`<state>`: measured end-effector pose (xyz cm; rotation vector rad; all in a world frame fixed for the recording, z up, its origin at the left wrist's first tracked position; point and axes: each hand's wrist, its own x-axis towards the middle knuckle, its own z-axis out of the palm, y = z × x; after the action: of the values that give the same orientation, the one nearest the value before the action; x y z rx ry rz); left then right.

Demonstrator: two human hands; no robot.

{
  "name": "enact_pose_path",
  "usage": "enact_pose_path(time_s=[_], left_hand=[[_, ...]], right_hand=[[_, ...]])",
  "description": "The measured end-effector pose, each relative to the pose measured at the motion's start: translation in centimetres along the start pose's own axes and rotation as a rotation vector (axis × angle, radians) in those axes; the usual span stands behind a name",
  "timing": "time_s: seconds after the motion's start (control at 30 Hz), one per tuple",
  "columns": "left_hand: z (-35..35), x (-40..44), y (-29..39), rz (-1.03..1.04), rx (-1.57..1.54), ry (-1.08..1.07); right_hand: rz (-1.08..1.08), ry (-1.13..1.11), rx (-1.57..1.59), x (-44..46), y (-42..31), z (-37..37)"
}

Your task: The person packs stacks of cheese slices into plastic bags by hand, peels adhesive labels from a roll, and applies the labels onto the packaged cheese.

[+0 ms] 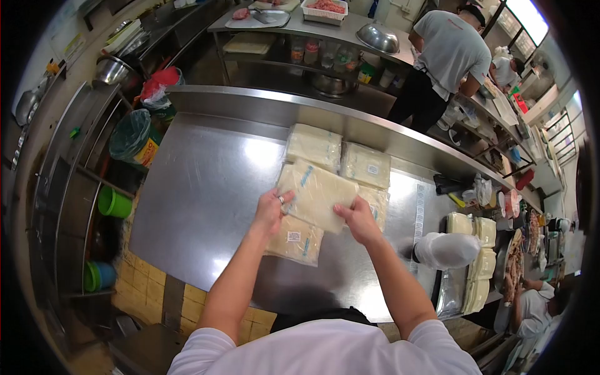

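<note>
"Cream packet [317, 192]: how is it held?"

"By two sides, one in the left hand [270, 211], one in the right hand [360, 221], over the steel table [200, 165]."

"And other packets [365, 165]?"

"At least four show, lying close around it."

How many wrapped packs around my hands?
At least 5 packs: one between left hand and right hand, one far left, one far right, one near right, one near left. Others may be hidden.
</note>
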<state>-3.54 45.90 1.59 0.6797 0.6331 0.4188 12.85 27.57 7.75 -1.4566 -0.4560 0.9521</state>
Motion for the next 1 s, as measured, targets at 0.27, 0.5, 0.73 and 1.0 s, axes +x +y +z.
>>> enact_pose_path(time_s=[0.27,0.5,0.73,1.0], left_hand=[[-4.9,6.1,-1.3,0.1,0.812,0.328],[-3.3,5.2,-0.3,0.174,1.045,0.471],[0.0,-0.6,-2.1,0.668,1.317,0.512],[9.4,-10.3,-11.4,0.614,1.1,-0.174]], right_hand=[[0.213,0.227,-0.307,9.7,8.0,-0.3],[-0.049,0.34,-0.796,8.4,7.0,0.6],[-0.253,0.409,-0.588,-0.9,0.8,-2.6],[-0.632,0.998,-1.101,-19.2,-13.6,-20.1]])
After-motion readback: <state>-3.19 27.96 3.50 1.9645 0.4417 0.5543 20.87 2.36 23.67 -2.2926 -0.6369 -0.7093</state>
